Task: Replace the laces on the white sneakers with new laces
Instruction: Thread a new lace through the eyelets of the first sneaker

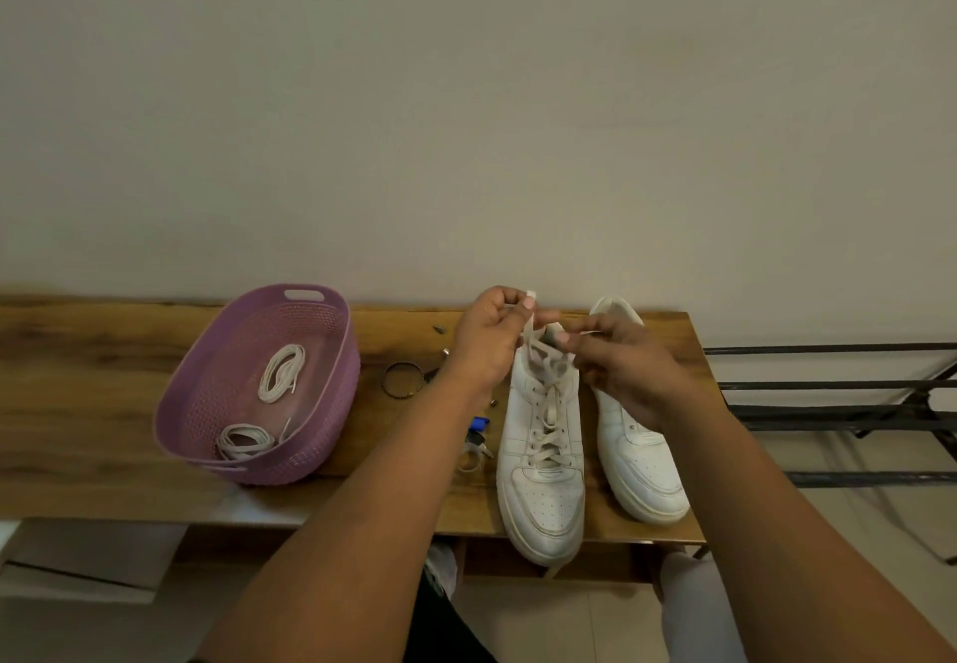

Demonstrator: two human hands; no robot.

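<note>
Two white sneakers stand side by side on the wooden table (77,403), toes toward me. The left sneaker (541,486) is laced with a worn off-white lace (548,416). My left hand (487,346) pinches one end of that lace above the shoe's collar. My right hand (621,367) pinches the other end near the tongue and covers the top of the right sneaker (639,471). Two coiled new white laces (282,371) (243,442) lie in the purple basket (331,403) at the left.
Between basket and shoes lie a dark beaded bracelet (403,380), keys with a blue fob (476,437) and a few small screws. A black metal rack (839,403) stands to the right of the table. A plain wall rises behind.
</note>
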